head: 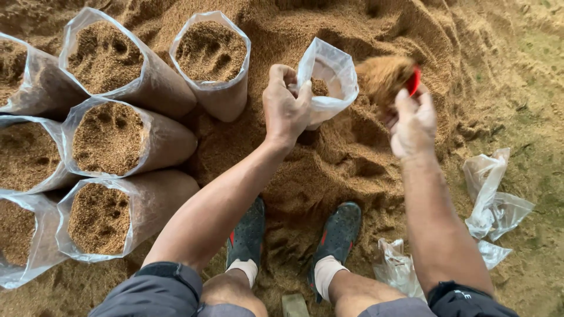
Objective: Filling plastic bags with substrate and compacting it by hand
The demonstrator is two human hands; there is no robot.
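Seven filled bags (108,138), two hands (286,108), one open bag (329,79).

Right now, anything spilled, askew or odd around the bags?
Nothing looks damaged. The left hand holds a clear bag open, nearly empty; the right hand tips a red scoop of sawdust toward it, blurred mid-pour. Filled bags lean on each other at left. Empty bags lie crumpled on the floor at right.

Bagging yard or shed: sawdust heap (352,158) on ground, filled plastic bags (111,138) alongside.
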